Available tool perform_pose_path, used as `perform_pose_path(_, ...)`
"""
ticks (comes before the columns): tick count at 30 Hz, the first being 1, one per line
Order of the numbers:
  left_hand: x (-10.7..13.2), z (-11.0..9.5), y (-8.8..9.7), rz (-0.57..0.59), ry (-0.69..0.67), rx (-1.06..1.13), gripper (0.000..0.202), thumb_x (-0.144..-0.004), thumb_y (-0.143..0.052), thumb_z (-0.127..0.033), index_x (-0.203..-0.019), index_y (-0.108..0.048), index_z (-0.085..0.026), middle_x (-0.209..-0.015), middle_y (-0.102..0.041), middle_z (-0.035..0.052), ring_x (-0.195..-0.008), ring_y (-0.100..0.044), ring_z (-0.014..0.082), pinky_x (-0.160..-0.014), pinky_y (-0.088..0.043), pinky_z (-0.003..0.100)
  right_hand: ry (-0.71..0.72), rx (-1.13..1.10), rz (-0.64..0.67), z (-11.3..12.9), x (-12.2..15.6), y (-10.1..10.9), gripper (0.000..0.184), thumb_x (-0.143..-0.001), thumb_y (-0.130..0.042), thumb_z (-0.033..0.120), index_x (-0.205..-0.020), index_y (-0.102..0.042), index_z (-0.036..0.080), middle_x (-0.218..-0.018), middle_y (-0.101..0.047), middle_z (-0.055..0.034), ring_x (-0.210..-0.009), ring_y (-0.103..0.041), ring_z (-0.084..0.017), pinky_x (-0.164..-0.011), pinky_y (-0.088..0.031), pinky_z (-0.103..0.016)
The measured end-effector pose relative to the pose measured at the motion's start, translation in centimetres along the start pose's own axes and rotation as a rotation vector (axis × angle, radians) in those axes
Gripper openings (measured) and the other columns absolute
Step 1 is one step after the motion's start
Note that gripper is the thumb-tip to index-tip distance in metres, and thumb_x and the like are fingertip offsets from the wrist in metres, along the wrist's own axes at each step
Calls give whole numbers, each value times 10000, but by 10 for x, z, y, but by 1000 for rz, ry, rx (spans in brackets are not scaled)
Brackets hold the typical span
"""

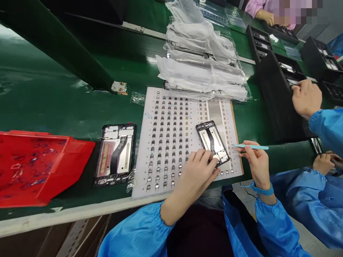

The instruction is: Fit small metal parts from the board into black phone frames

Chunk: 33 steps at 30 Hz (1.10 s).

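Note:
A black phone frame (217, 143) with a dark ribbon cable and silver plates lies tilted on a white sheet (142, 167) carrying rows of small metal-and-black parts. My left hand (199, 165) grips its lower left edge, fingertips on the frame and thumb near the bottom end. In my right hand (255, 160) is a pair of light blue tweezers (255, 146), held between thumb and fingers, tips pointing left just beside the frame's right edge. Whether the tips hold anything is too small to tell. A second phone frame (115, 153) rests left of the sheet.
At the left stands a red bin (77, 160) with small scraps. Behind the sheet are stacked clear trays (198, 71) under white film. Black boxes (276, 103) stand at the right, where a co-worker's hand (308, 98) reaches in. A green post (69, 53) slants down at upper left.

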<state>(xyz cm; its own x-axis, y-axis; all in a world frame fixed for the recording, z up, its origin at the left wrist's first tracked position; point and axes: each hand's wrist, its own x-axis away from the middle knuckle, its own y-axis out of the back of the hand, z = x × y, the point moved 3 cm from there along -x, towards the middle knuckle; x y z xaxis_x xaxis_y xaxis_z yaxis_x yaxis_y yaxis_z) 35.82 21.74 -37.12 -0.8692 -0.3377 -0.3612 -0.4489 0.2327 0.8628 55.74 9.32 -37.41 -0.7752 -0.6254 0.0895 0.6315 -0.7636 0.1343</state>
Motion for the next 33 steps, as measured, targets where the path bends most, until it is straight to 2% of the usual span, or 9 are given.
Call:
perform_pose_path(5,1,-7,0,31,47,-42,53,-1032,-627,-181,-980,-621,-169,-972,-628,75,-908,-531,257,-759,-432,377,34,28,70,-8,2,-14,311,-1012,-772,456,-1161,-749,183,-1115,-805,-111,-1012,-831,-283,-770,-706,-352)
perform_pose_path(10,-2,-10,4,58,29,-105,122,-1018,-600,-127,-903,-598,-168,-911,-601,64,-859,-523,244,-725,-439,369,98,68,12,-11,4,-18,288,-1019,-762,460,-1155,-750,207,-1154,-812,-114,-1066,-831,-323,-722,-718,-344)
perform_pose_path(17,0,7,20,35,-6,-172,146,-1006,-576,-57,-912,-612,-162,-917,-629,63,-844,-534,238,-680,-434,357,74,64,-39,-17,4,-15,321,-974,-814,478,-1111,-791,188,-1101,-837,-120,-1044,-836,-335,-776,-738,-399)
perform_pose_path(20,9,26,37,-67,81,-77,126,-1060,-551,-128,-978,-641,-161,-972,-673,72,-903,-569,243,-733,-485,366,55,68,-47,-2,7,-5,290,-948,-855,441,-1062,-817,177,-1031,-846,-101,-984,-848,-314,-786,-737,-373)
perform_pose_path(24,27,57,56,-164,145,-58,116,-1059,-575,-139,-1094,-685,-145,-1069,-725,98,-1032,-607,278,-876,-551,424,162,74,-58,50,10,1,203,-929,-891,348,-1032,-833,183,-868,-830,-51,-846,-856,-269,-641,-705,-264)
perform_pose_path(26,33,66,55,-147,116,-73,183,-1055,-596,-165,-1208,-695,-146,-1235,-729,130,-1182,-601,333,-951,-561,484,224,60,-25,73,7,-13,179,-935,-887,331,-1021,-835,183,-805,-815,-43,-785,-852,-260,-591,-686,-247)
perform_pose_path(28,37,70,48,-97,80,-68,248,-1064,-593,-206,-1286,-693,-161,-1398,-688,148,-1308,-567,377,-1000,-557,535,193,48,104,79,1,-42,189,-941,-882,360,-1000,-829,189,-844,-825,-60,-803,-855,-275,-601,-698,-268)
perform_pose_path(31,39,70,34,-39,92,-56,301,-1075,-572,-243,-1342,-688,-171,-1519,-621,172,-1358,-560,387,-1030,-548,560,44,44,356,62,-11,-96,298,-909,-900,449,-1025,-810,190,-888,-840,-86,-855,-858,-308,-659,-729,-326)
perform_pose_path(33,40,69,28,-29,115,-52,326,-1078,-562,-251,-1369,-686,-172,-1560,-590,184,-1375,-557,385,-1052,-536,564,-8,42,405,45,-20,-122,372,-870,-918,499,-1020,-792,182,-854,-837,-86,-839,-858,-308,-674,-733,-335)
